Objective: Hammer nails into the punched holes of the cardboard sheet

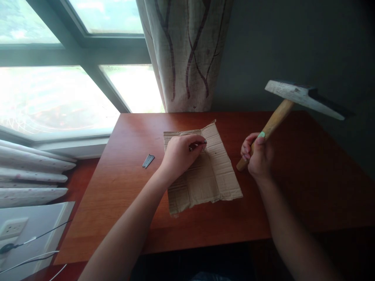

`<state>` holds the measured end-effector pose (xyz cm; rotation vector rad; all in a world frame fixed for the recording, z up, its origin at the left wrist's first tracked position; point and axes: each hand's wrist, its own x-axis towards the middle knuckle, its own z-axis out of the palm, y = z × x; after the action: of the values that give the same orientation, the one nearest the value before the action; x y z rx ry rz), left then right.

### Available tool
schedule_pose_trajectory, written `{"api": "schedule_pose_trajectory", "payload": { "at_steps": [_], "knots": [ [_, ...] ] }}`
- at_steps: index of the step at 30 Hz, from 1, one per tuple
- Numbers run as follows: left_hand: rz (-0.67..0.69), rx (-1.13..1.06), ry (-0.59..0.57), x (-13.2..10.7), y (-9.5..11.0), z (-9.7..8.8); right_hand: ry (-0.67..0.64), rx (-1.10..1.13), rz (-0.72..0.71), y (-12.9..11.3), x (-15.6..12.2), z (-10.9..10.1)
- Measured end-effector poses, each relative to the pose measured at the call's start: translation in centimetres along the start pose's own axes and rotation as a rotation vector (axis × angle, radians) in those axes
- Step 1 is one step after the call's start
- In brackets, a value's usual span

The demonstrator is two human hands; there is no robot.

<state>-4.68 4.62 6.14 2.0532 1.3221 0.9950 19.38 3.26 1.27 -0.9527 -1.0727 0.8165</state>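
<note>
The left hand (180, 154) rests on a piece of cardboard (213, 175) that lies flat in the middle of the tabletop (293, 187). Its fingers (196, 139) are pinched narrow around a nail (202, 143), which they hold close to the upper part of the cardboard. The nail is thin and dark and the fingers hide most of it, so I cannot tell if it stands upright or leans. Just to the right of it there is a small dark spot (215, 153) on the cardboard.

The right hand (258, 156) is to the right of the cardboard, above the tabletop and not touching the sheet. Its fingers (247, 147) are closed firmly around the low end of the wooden handle of a hammer (301, 96). The handle goes up and to the right, and the pale metal head is raised high, well apart from the nail, in front of the grey wall (293, 47).

A small bundle of spare nails (148, 160) lies on the tabletop to the left of the cardboard, near the left wrist but apart from it.

Behind the tabletop hangs a curtain (187, 54) with dark curved lines, and to the left of it is a bright window (52, 97). In the lower left corner there is a white socket (13, 227) with thin cables (38, 234) beside it.
</note>
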Motion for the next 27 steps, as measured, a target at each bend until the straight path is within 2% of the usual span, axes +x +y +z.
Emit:
{"api": "schedule_pose_trajectory", "payload": {
  "at_steps": [27],
  "knots": [
    [0.003,0.030,0.016,-0.15,0.11,0.14,-0.035,-0.047,-0.024,-0.19,-0.28,0.21]
  ]
}}
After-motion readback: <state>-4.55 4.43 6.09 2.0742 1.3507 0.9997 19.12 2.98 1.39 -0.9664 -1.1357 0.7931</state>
